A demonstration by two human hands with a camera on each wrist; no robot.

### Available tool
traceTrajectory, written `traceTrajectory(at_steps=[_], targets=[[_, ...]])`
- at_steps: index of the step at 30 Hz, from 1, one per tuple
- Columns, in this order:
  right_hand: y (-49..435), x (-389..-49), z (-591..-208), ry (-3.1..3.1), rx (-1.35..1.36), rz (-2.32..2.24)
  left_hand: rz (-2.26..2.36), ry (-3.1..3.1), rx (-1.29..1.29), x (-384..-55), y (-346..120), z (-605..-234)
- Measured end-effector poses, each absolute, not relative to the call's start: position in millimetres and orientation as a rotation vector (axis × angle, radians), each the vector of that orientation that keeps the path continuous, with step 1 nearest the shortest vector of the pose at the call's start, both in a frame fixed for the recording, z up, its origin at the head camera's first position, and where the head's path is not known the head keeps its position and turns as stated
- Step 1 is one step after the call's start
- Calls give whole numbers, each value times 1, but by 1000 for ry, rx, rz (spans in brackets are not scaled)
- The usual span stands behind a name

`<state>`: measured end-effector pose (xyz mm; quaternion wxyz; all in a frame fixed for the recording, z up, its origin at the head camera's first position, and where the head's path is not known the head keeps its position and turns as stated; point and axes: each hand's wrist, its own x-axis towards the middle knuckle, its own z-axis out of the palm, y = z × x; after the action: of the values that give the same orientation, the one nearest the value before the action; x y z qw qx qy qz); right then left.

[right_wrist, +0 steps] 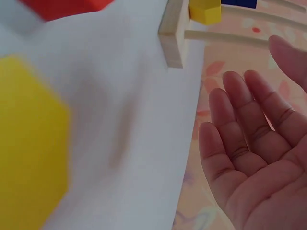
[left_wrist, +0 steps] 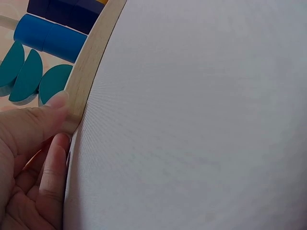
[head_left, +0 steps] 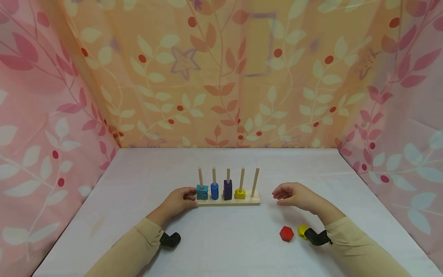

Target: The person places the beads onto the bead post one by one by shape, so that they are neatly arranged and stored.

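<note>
A wooden peg stacker (head_left: 228, 204) stands on the table, its five upright pegs in a row. From left to right its pegs carry teal half-round blocks (left_wrist: 29, 79), blue cylinders (head_left: 214, 191), dark purple blocks (head_left: 227, 190) and a yellow block (head_left: 240, 194); the rightmost peg (head_left: 255, 182) is bare. My left hand (head_left: 180, 200) grips the left end of the base, thumb on its front edge. Off the stacker's right end, my right hand (head_left: 294, 195) hovers with relaxed, slightly bent fingers and an empty palm (right_wrist: 268, 191).
Nearer me on the right lie a red hexagonal block (head_left: 286, 234) and a yellow block (head_left: 302, 232), the latter partly hidden by the black wrist camera (head_left: 317, 237). Patterned cloth walls (head_left: 221, 115) enclose the white table (head_left: 221, 246) at the back and sides.
</note>
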<state>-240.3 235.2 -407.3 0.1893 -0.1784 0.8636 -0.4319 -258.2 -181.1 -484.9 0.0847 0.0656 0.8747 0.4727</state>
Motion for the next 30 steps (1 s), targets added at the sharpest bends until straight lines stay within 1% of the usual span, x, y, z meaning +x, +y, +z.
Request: traceTrajectory(at_steps=[8,18,26,30], targets=[[253,-220,-418,2370,-482,-1151,1417,2610,197,-258,-180,-485],[253,-204,-432,2285,-500,-1072,1417,2619,191,-258,-180,-485],[253,-200,-434,2356,-688,-909,1403,2619,193,-258,-181,-486],[254,-199,-434,2380,-730,-870,1406,2617,190,-258,-181,-486]])
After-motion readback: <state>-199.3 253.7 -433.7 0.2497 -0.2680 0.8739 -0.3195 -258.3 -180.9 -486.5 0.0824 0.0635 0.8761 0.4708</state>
